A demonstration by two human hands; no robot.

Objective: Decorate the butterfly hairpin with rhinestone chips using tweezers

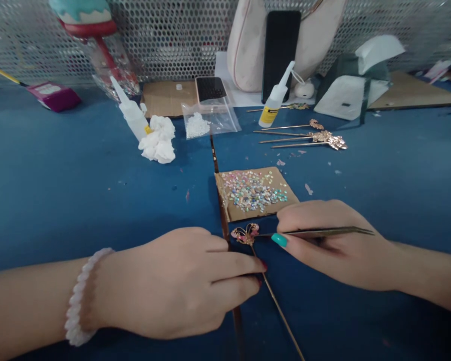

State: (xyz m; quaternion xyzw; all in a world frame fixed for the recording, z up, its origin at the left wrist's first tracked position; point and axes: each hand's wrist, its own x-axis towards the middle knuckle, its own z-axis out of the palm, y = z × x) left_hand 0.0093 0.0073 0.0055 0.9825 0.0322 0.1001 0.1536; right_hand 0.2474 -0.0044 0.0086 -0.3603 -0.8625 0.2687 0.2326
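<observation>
A gold hairpin with a pink butterfly head (245, 233) lies on the blue table, its thin stem running down to the right. My left hand (180, 281), a pale bead bracelet on the wrist, is closed with its fingertips pinching the stem just below the butterfly. My right hand (330, 240) grips metal tweezers (315, 232), whose tips reach the butterfly's right wing. Just beyond lies a cardboard square (244, 213) strewn with several small iridescent stones (253, 190).
Further back lie three gold hairpins (304, 138), two white glue bottles (274, 98) (131, 113), crumpled tissue (158, 140), a clear bag of white beads (210, 120), a phone (281, 52) leaning on a pale bag, and a perforated metal screen (173, 35).
</observation>
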